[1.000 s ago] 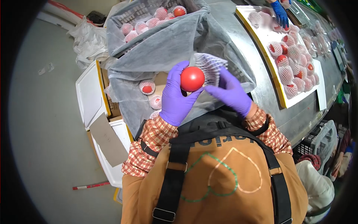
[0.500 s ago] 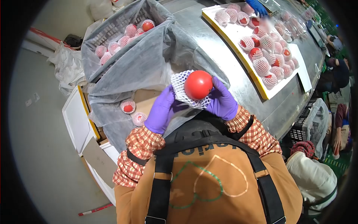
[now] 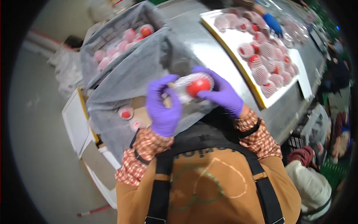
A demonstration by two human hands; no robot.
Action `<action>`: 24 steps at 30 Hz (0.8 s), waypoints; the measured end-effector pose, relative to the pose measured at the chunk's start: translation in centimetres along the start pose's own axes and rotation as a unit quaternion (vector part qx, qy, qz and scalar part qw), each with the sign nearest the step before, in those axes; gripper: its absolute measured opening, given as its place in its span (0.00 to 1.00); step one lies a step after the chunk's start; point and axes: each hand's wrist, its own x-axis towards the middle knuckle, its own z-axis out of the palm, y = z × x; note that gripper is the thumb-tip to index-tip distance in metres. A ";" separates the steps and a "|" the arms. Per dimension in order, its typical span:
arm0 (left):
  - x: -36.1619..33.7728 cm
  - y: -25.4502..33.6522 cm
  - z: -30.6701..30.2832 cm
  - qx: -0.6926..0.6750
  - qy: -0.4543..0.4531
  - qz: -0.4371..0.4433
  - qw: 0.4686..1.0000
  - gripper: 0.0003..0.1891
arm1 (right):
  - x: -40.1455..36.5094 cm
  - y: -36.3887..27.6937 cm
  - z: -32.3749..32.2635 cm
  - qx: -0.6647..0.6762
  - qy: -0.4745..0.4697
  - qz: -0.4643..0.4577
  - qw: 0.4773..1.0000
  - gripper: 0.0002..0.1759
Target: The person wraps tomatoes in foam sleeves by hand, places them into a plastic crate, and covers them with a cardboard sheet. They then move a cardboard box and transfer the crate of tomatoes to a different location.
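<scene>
Between my hands is a round red fruit [image 3: 198, 87], partly covered by a white foam net [image 3: 181, 83] that stretches out to its left. My right hand [image 3: 223, 93], in a purple glove, grips the sleeved fruit from the right, thumb below and fingers above. My left hand [image 3: 163, 106], also purple-gloved, is curled with its fingertips at the net's left end, blurred by motion. Below them is a bin lined with grey sheeting [image 3: 123, 87]. Inside it lie a netted red fruit [image 3: 126, 112] and another netted fruit [image 3: 137, 125], partly behind my left wrist.
A second lined crate [image 3: 89, 71] with several netted fruits stands behind the bin. On the metal table [image 3: 188, 28] at right, a yellow-edged white tray [image 3: 227, 41] carries many netted fruits. A co-worker's blue-gloved hand [image 3: 273, 25] reaches over it. White boxes [image 3: 76, 121] stand at left.
My left hand has moved left and curled at the net's end. The net now covers the fruit's top and right side. The co-worker's blue glove has come further over the tray.
</scene>
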 end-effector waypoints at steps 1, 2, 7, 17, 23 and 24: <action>0.2 0.6 0.2 0.045 -0.038 0.084 0.995 0.21 | 0.6 -0.3 0.2 0.005 0.034 0.007 0.999 0.39; 1.5 2.2 0.4 0.117 -0.123 0.205 0.964 0.23 | 1.2 0.2 0.3 -0.044 0.083 0.002 0.996 0.38; -0.7 0.3 0.6 0.117 -0.174 0.125 0.970 0.24 | 3.7 3.0 -3.4 0.061 0.107 -0.056 0.991 0.25; -1.6 -13.1 -16.9 0.650 -0.232 -0.363 0.626 0.17 | 7.5 4.3 -18.0 0.358 0.371 -0.045 0.856 0.20; -4.1 -17.7 -21.3 0.763 -0.296 -0.273 0.507 0.16 | 4.6 1.6 -6.9 0.223 0.175 -0.029 0.959 0.25; -4.3 -18.9 -21.6 0.761 -0.301 -0.266 0.509 0.16 | 4.1 1.4 -5.3 0.191 0.146 -0.029 0.970 0.25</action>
